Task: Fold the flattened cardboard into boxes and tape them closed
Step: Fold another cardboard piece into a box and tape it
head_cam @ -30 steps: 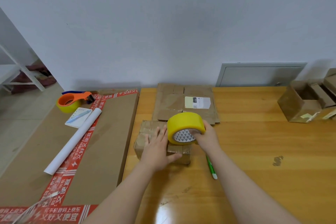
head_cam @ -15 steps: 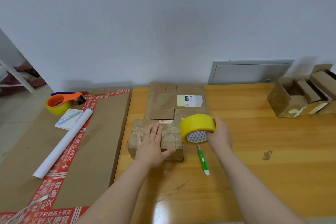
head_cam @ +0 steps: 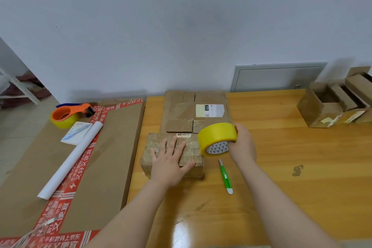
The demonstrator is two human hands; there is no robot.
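A small folded cardboard box (head_cam: 157, 143), wrapped in clear tape, lies on the wooden table (head_cam: 291, 177). My left hand (head_cam: 171, 162) presses flat on its top with the fingers spread. My right hand (head_cam: 242, 144) grips a yellow tape roll (head_cam: 216, 137) just off the box's right end, held a little above the table. Behind the box lies a stack of flattened cardboard (head_cam: 181, 110) with a white label.
A green utility knife (head_cam: 225, 177) lies right of the box. A large flat carton (head_cam: 100, 157) on the left carries a white paper roll (head_cam: 70, 159), a notepad with a pen (head_cam: 77, 132) and an orange tape dispenser (head_cam: 67, 115). Open small boxes (head_cam: 330, 104) stand far right.
My right hand has carried the yellow tape roll from over the box to its right end. My left hand stays flat on the box.
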